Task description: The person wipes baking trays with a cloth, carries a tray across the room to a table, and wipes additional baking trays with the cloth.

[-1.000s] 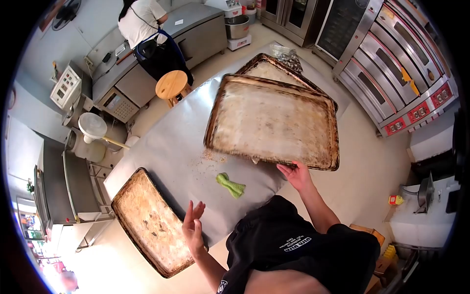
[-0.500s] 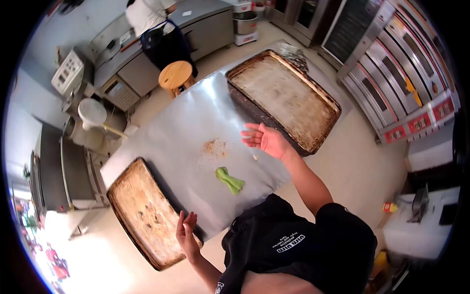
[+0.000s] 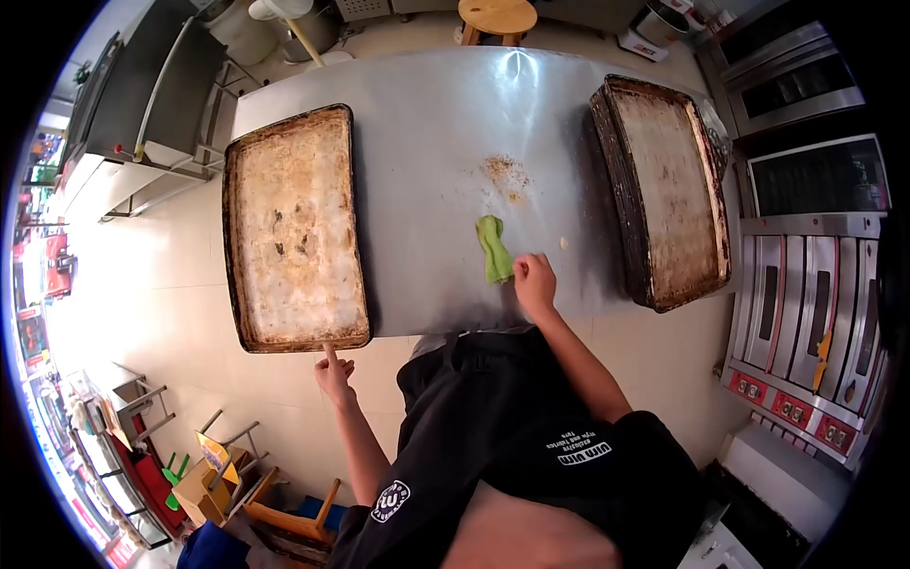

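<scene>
My left hand (image 3: 335, 376) is at the near edge of the left baking tray (image 3: 296, 228), its index finger stretched to the rim and its other fingers loosely bent. This worn tray lies flat with browned edges and a few dark spots. My right hand (image 3: 535, 283) has curled fingers right beside the lower end of a crumpled green cloth (image 3: 492, 248); whether they pinch anything is hidden. On the right, several dark-edged trays (image 3: 669, 190) sit stacked.
Brown crumbs (image 3: 506, 176) lie on the metal table (image 3: 427, 171) beyond the cloth. A wooden stool (image 3: 498, 14) stands past the far edge. Ovens (image 3: 806, 313) are at the right, a metal counter (image 3: 142, 85) at the upper left, and chairs (image 3: 284, 507) at the lower left.
The lifted tray has come down onto the right stack, and my right hand has let go and moved to the cloth. My left hand has reached the left tray's near rim. The view has turned.
</scene>
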A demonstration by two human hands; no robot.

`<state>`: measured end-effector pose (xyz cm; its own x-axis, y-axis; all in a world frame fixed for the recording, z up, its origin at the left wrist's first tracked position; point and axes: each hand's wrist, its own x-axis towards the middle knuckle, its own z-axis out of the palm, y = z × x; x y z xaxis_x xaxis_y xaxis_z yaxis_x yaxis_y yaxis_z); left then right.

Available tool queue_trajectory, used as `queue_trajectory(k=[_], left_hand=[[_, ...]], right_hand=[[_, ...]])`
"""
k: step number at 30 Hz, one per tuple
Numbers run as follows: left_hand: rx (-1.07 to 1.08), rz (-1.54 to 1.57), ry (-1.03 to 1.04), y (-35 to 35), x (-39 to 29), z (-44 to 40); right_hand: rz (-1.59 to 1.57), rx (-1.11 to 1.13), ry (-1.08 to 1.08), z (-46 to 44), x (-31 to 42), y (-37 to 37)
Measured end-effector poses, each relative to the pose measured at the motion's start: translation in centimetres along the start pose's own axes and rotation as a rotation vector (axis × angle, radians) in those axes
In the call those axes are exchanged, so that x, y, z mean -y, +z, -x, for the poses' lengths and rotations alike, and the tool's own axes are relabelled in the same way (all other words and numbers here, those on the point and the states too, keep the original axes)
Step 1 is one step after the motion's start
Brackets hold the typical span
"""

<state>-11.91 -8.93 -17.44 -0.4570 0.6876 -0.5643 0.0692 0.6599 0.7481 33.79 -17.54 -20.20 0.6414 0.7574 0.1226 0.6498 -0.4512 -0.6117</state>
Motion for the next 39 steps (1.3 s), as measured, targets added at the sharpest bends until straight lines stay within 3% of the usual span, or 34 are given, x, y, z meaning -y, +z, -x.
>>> queue_trajectory(k=[4, 7, 10, 11, 14, 17, 20, 24, 27, 30, 33, 39], left_hand=[[0.145, -0.053, -0.046, 0.2, -0.6, -1.6], [0.149, -0.085, -0.035, 0.1, 0.3, -2.8], [0.155, -0.067, -0.044, 0.1, 0.5, -3.4], [0.162, -0.052, -0.046, 0.2, 0.6, -3.7], [0.160, 0.020, -0.042, 0.3, 1.9, -5.0], [0.190, 0.068, -0.121, 0.5, 1.7, -5.2], [0.213, 0.060, -0.145, 0.1, 1.2, -5.0], [0.215, 0.032, -0.158, 0.2, 1.2, -4.8], [0.220, 0.044, -0.180, 0.0, 1.1, -5.3], [0.238, 0.049, -0.206, -0.1, 1.2, -5.8], [0.251, 0.051, -0.210, -0.3, 1.4, -6.0], [0.275, 0.056, -0.236, -0.5, 1.7, -6.7]], right_hand=[[0.200, -0.057, -0.155, -2.7, 3.3, 1.8], [0.077, 0.317, 0.220, -4.0, 1.5, 3.8], [-0.689, 0.380, 0.587, -5.4, 0.7, 1.8], [-0.950, 0.404, 0.602, -5.4, 0.1, 0.8], [-1.417, 0.371, 0.877, -4.5, -0.2, -2.4], [-1.321, 0.383, 0.963, -2.1, -6.5, 0.1], [-1.398, 0.393, 1.083, -0.9, -8.2, 0.0], [-1.380, 0.304, 1.200, -1.0, -4.7, -3.8], [-0.735, 0.279, 0.860, -0.1, -5.6, -2.6], [-0.020, 0.434, 0.488, 0.5, -5.1, -4.2], [0.284, -0.131, 0.072, 1.7, -4.0, -3.7], [0.197, -0.031, -0.214, 1.0, -2.4, -2.8]])
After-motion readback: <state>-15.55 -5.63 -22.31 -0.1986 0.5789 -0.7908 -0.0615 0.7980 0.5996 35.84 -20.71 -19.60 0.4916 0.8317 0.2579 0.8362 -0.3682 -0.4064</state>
